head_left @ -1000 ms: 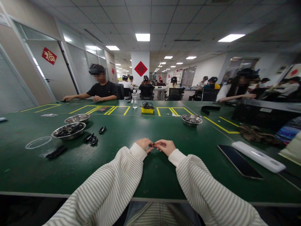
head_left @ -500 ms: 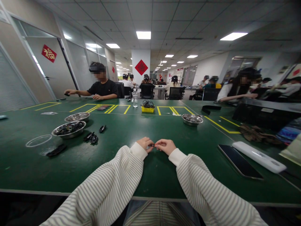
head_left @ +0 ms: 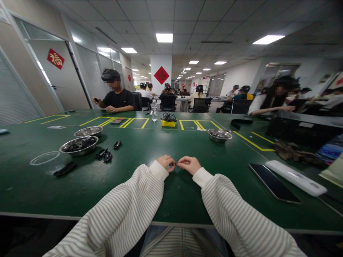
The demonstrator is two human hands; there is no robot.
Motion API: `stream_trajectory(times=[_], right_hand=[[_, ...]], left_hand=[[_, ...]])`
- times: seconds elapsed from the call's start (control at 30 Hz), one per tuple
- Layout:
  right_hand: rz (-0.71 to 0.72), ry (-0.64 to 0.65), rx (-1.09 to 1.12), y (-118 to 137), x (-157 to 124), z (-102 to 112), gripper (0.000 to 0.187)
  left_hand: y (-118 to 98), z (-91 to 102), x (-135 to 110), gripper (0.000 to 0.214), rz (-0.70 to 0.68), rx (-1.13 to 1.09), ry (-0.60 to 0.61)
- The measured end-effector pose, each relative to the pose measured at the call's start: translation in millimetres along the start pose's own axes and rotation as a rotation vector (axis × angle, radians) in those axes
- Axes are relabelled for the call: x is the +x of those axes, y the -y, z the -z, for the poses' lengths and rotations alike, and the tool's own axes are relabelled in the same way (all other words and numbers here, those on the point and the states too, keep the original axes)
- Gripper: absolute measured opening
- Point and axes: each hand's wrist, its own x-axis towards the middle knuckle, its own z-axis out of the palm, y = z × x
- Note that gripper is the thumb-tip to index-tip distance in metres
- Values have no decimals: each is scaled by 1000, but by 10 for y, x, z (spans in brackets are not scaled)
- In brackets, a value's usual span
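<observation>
My left hand [head_left: 166, 162] and my right hand [head_left: 189, 165] meet just above the green table [head_left: 150, 142], fingertips close together. Pinched in the left fingers is a small dark piece [head_left: 173, 164], mostly hidden by the fingers and too small to name. The right thumb and forefinger are closed at its right end, where a bit of orange shows; whether that is a separate part I cannot tell. Left of my hands lie several black plastic pieces [head_left: 107, 156], one smaller black piece [head_left: 117, 145] and a longer black one [head_left: 65, 169].
Two metal bowls stand at left, the nearer bowl [head_left: 64, 150] full of dark parts. Another metal bowl [head_left: 219, 139] is farther right. A yellow tray [head_left: 168, 124] of black cables and a water bottle [head_left: 154, 111] stand beyond. A phone [head_left: 273, 182] and a white power strip [head_left: 296, 177] lie right.
My hands stay nearly in place, still pinching the small piece. Across the table at left, a person's outstretched hand has drawn back and up with a dark object in it.
</observation>
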Motion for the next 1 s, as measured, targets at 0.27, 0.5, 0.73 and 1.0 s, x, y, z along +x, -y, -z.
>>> stream_trajectory(times=[0.27,0.5,0.73,1.0], right_hand=[[-6,3,-10,-6,2,-5,23],[-3,-27,19,12,2,7,22],[-31,46,53,56,-18,-16,23],[-55,52,84,41,-8,-10,24]], left_hand=[[-12,-8,-4,11,11,2,15],[-33,25,-12,9,58,28,35],[-37,27,-14,12,65,9,41],[-13,18,-24,19,-18,-19,-49]])
